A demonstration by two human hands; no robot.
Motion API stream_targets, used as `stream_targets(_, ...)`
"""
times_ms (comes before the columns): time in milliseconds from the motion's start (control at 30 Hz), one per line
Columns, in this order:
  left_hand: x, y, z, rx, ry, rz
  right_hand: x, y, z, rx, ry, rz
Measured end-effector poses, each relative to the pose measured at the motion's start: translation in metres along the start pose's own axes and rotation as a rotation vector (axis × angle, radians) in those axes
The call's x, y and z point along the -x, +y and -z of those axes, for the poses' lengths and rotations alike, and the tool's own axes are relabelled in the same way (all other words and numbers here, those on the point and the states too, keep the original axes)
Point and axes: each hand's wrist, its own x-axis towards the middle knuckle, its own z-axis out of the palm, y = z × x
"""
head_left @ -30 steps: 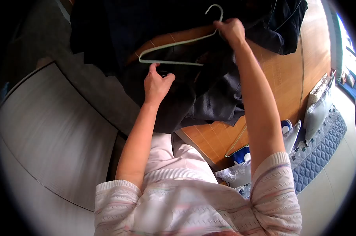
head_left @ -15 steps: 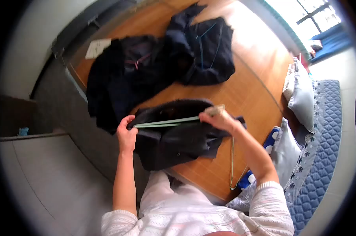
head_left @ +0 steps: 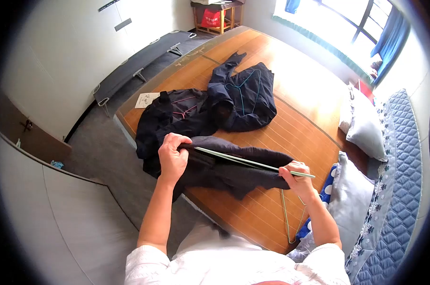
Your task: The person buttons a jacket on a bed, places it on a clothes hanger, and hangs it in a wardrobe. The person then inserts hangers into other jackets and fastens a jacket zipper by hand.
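A dark garment (head_left: 219,173) is stretched between my hands above the wooden-looking mat, with a pale green clothes hanger (head_left: 243,161) lying along its opening. My left hand (head_left: 173,156) is closed on the garment's left edge, close to one end of the hanger. At the other side my right hand (head_left: 298,179) grips the hanger, whose tip sticks out past the fingers, and touches the cloth there. Beyond them lie a dark jacket (head_left: 158,121) with a pink hanger (head_left: 184,113) and a navy jacket (head_left: 260,102) with a blue hanger (head_left: 242,92).
Another green hanger (head_left: 286,218) rests on the slatted mat (head_left: 295,126) below my right hand. Grey pillows (head_left: 352,187) and a quilted blue pad (head_left: 405,156) line the right side. A folded cot (head_left: 139,61) stands left, and a paper (head_left: 147,99) lies at the mat's edge.
My right hand has shifted right and down to the hanger's end, and the hanger now slopes down rightward. The garment is drawn out wider. The view has tilted up, showing more room.
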Motion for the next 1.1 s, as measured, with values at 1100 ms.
stream_targets(1100,0.0,0.025,0.023,0.327,-1.048,0.104,0.004,-0.087,0.01,0.29,0.15,0.18)
